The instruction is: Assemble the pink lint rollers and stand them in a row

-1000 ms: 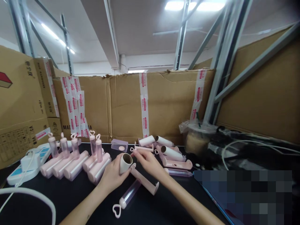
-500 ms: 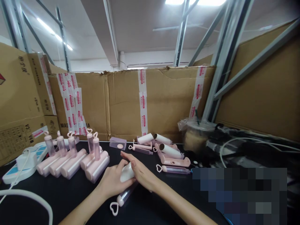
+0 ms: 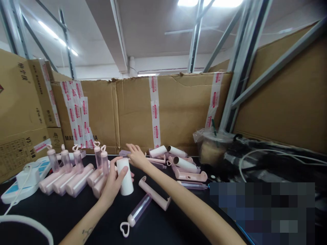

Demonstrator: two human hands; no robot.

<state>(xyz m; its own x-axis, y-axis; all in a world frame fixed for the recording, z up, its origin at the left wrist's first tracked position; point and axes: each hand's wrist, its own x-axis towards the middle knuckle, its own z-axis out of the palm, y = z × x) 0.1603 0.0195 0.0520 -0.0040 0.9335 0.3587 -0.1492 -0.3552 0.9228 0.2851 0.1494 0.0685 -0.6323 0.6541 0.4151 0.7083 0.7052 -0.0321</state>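
Observation:
My left hand (image 3: 113,180) is wrapped round a white lint roller refill (image 3: 125,178), held almost upright over the table. My right hand (image 3: 136,154) reaches to the back, fingers stretched out over a translucent lilac cover (image 3: 124,153); whether it touches the cover is hidden. In front of me lie a pink roller holder (image 3: 154,194) with raised ends and a clear-lilac tube handle (image 3: 140,209) with a heart-shaped pink loop. The handle's far end meets the holder's side; whether they are joined I cannot tell.
Several pink lint rollers (image 3: 80,180) with upright handles stand at left beside a power strip (image 3: 28,180). Loose white rolls (image 3: 182,163) and pink holders (image 3: 191,176) lie at back right, near a plastic drink cup (image 3: 213,148). Cardboard (image 3: 135,112) walls the back.
My hands have parted. The left one has drawn the white roll leftward and tilted it upright, while the right one has moved to the lilac cover. The pink holder now shows.

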